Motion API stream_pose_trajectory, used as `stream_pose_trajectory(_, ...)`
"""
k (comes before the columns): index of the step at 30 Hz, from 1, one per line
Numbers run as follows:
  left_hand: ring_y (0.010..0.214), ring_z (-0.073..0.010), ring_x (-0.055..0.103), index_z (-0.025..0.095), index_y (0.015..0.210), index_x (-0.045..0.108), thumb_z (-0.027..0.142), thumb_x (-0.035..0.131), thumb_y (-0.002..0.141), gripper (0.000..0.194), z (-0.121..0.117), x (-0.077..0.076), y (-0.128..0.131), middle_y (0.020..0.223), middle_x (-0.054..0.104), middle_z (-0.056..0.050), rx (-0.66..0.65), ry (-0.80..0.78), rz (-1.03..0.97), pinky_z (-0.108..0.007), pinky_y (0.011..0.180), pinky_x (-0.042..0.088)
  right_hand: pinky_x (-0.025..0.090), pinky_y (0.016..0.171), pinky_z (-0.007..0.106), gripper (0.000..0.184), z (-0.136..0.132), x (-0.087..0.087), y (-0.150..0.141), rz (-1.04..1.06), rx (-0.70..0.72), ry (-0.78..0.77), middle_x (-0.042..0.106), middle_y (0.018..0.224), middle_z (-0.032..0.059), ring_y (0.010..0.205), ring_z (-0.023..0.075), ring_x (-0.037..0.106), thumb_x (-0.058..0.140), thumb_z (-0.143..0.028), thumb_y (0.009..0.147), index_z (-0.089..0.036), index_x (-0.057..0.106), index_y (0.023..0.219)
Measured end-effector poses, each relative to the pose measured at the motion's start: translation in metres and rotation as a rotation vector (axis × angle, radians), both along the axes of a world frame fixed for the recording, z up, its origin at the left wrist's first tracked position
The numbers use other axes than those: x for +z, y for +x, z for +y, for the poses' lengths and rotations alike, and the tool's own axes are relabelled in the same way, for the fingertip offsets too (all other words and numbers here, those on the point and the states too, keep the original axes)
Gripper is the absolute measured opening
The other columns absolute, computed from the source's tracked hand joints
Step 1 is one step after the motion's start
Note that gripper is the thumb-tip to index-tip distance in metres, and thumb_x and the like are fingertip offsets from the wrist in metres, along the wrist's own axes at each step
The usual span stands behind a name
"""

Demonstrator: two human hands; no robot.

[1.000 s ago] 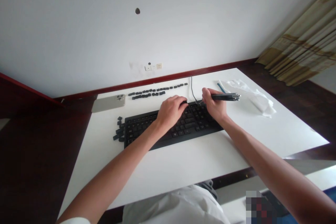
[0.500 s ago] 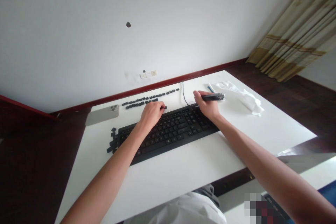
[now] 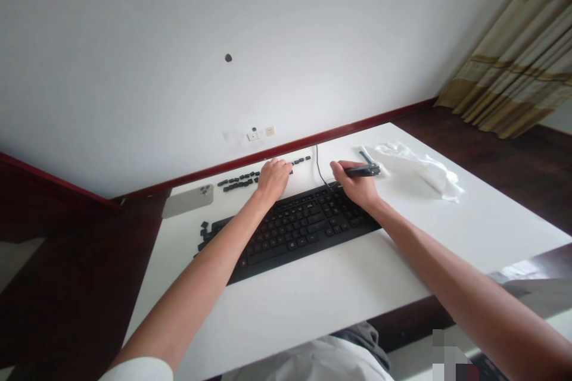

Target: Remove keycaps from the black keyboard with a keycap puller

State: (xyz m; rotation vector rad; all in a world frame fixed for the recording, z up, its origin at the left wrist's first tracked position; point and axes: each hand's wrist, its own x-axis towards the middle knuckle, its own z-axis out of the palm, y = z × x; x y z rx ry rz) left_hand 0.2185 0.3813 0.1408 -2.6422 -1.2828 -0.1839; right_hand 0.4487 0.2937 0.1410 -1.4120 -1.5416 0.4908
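A black keyboard (image 3: 308, 220) lies across the white table. Beyond its back edge my left hand (image 3: 273, 180) reaches over rows of loose black keycaps (image 3: 236, 184), fingers curled together. At their tips shows a small black keycap (image 3: 291, 172), mostly screened by the hand. My right hand (image 3: 357, 187) rests above the keyboard's right end, closed around a dark hand tool (image 3: 363, 171) with a metallic end pointing right. The tool's exact kind is unclear. More keycaps (image 3: 204, 231) are bunched at the keyboard's left end, partly behind my left forearm.
A phone (image 3: 187, 201) lies face down at the table's back left. The keyboard cable (image 3: 319, 164) runs to the back edge. Crumpled white plastic (image 3: 420, 166) and a thin blue item (image 3: 365, 156) are at the right. A white wall (image 3: 179, 71) stands behind the table.
My left hand has moved away from the keyboard toward the far keycap rows, the keycap at its fingertips moving along. My right hand stays nearly still with the tool. The view has shifted slightly.
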Motion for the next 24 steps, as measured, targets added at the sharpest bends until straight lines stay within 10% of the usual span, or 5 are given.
stream_pose_trajectory(11,0.102,-0.0274,0.058,0.02,0.109,0.071,0.029,0.068,0.095,0.017,-0.016,0.019,-0.022,0.109,0.071,-0.009,0.039,0.019,-0.181,-0.037,0.088,0.047,0.031,0.057,0.029,0.052,-0.001,0.003,-0.001,-0.031,0.008,-0.002,0.045,0.056,-0.0021,0.057,0.0136,0.041,0.049,-0.053,0.102,-0.021,0.047,0.061)
stream_pose_trajectory(16,0.106,-0.0276,0.059,0.022,0.11,0.072,0.03,0.064,0.097,0.017,-0.053,0.033,-0.082,0.115,0.072,-0.007,0.089,-0.03,-0.266,-0.04,0.097,0.048,0.032,0.057,0.029,0.048,-0.003,0.005,-0.002,-0.061,0.011,-0.025,0.045,0.057,-0.0025,0.057,0.0137,0.041,0.053,-0.051,0.1,-0.021,0.05,0.062)
stream_pose_trajectory(24,0.102,-0.026,0.063,0.025,0.098,0.075,0.03,0.057,0.098,0.018,-0.112,0.014,-0.177,0.103,0.07,-0.006,0.332,0.035,-0.414,-0.036,0.092,0.05,0.042,0.059,0.031,0.02,0.001,-0.001,-0.004,0.051,-0.006,0.01,0.062,0.072,0.0018,0.064,0.0176,0.054,0.057,-0.038,0.094,-0.022,0.065,0.084)
